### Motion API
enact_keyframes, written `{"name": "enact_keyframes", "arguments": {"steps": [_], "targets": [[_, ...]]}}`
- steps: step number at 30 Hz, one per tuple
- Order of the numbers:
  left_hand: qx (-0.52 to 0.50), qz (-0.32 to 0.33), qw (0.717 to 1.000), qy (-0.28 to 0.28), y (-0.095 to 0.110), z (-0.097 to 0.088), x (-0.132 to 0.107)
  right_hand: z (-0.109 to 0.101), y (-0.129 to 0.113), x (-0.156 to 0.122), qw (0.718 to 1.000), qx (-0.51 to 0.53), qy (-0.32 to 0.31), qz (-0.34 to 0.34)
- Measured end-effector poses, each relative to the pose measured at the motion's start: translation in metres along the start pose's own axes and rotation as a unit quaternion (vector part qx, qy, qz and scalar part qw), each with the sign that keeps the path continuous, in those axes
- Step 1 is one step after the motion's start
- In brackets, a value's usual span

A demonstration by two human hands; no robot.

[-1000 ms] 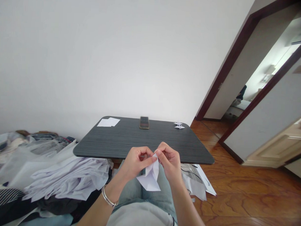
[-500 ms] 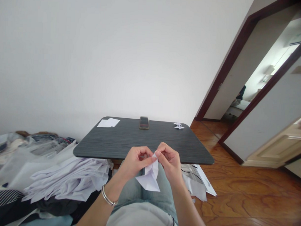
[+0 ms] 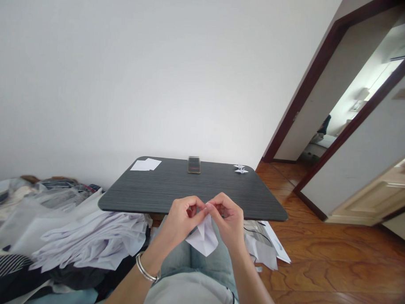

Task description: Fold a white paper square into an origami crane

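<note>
**Two hands point(image 3: 205, 216) pinch a folded white paper point(image 3: 202, 239) over the lap**

The room runs back to a plain white wall point(image 3: 125, 78), with a dark-framed doorway point(image 3: 343, 108) on the right and a reddish-brown wood floor point(image 3: 331, 263) below it. Straight ahead stands a dark wood-grain table point(image 3: 154, 190). To its left, a mound of mixed fabric point(image 3: 8, 203) lies under a large heap of white paper sheets point(image 3: 93, 241). More loose paper point(image 3: 262, 243) lies on the floor near the table's right side.

On the table's far edge are two flat white sheets point(image 3: 145, 165) at the left, a phone point(image 3: 194, 164) at the middle, and two small paper cranes point(image 3: 241, 169) at the right.

The folded white paper sits just off the table's near edge, above the light denim lap point(image 3: 180, 262). The left hand point(image 3: 183, 218), with a silver bangle point(image 3: 146, 267) on its wrist, and the right hand point(image 3: 227, 217) come together at its top. Their curled fingers point(image 3: 200, 204) are closed, pinching the paper from both sides, while the lower point hangs free. Holding it up like this seems to leave both hands room to work the top folds.
</note>
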State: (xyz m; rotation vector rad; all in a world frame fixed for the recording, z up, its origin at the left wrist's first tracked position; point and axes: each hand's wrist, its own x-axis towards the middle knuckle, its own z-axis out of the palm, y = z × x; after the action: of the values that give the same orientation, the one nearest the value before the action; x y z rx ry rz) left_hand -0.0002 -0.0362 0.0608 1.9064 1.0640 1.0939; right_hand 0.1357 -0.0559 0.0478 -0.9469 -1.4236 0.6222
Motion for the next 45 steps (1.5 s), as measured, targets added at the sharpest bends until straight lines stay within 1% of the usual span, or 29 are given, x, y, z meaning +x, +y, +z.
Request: {"name": "enact_keyframes", "arguments": {"steps": [3,6,9,12,14,16,21,24,26,28,30,31,33,35,36,38,40,41,45], "targets": [[0.006,0.001,1.0,0.003,0.0,0.0,-0.001,0.0,0.002,0.0,1.0,0.014,-0.004,-0.009],[-0.015,-0.009,1.0,-0.006,-0.001,-0.001,-0.001,-0.002,0.003,0.001,0.998,0.055,-0.019,0.014],[-0.063,-0.028,0.997,-0.032,-0.003,-0.003,-0.001,-0.005,0.003,0.003,0.991,0.111,-0.052,0.047],[-0.118,-0.039,0.99,-0.067,-0.004,-0.004,0.0,-0.008,0.004,0.005,0.983,0.152,-0.083,0.058],[-0.144,-0.047,0.985,-0.082,-0.004,-0.004,0.0,-0.009,0.004,0.006,0.98,0.166,-0.093,0.059],[-0.145,-0.051,0.985,-0.082,-0.003,-0.004,0.0,-0.008,0.003,0.006,0.981,0.16,-0.09,0.055],[-0.046,-0.025,0.998,-0.03,0.0,-0.003,-0.002,-0.005,-0.002,0.003,0.996,0.068,-0.044,0.043],[-0.021,-0.015,0.999,-0.018,-0.001,-0.002,-0.002,-0.004,-0.001,0.003,0.997,0.049,-0.035,0.041],[-0.044,-0.021,0.998,-0.024,-0.004,-0.001,-0.001,-0.003,0.002,0.003,0.996,0.065,-0.038,0.048],[-0.092,-0.034,0.995,-0.025,-0.006,-0.001,0.0,-0.003,0.006,0.003,0.992,0.101,-0.039,0.063],[-0.138,-0.042,0.99,-0.004,-0.008,-0.001,0.002,-0.004,0.011,0.003,0.986,0.139,-0.035,0.079],[-0.146,-0.041,0.988,0.015,-0.008,-0.002,0.002,-0.004,0.013,0.002,0.984,0.147,-0.049,0.09],[-0.128,-0.024,0.989,0.063,-0.007,-0.003,0.003,-0.006,0.016,0.001,0.976,0.145,-0.106,0.12],[-0.088,0.01,0.991,0.102,-0.006,-0.004,0.002,-0.006,0.018,0.0,0.963,0.147,-0.167,0.153],[-0.072,0.03,0.99,0.116,-0.006,-0.004,0.002,-0.006,0.018,0.0,0.955,0.156,-0.188,0.168],[-0.058,0.07,0.987,0.13,-0.007,-0.003,0.002,-0.005,0.019,0.001,0.942,0.189,-0.199,0.192],[-0.057,0.1,0.985,0.129,-0.009,-0.001,0.002,-0.003,0.019,0.001,0.932,0.224,-0.191,0.209],[-0.059,0.11,0.984,0.125,-0.01,0.0,0.002,-0.002,0.02,0.002,0.931,0.239,-0.177,0.212],[-0.07,0.127,0.982,0.118,-0.017,0.003,0.003,0.002,0.023,0.002,0.941,0.263,-0.098,0.188]]}}
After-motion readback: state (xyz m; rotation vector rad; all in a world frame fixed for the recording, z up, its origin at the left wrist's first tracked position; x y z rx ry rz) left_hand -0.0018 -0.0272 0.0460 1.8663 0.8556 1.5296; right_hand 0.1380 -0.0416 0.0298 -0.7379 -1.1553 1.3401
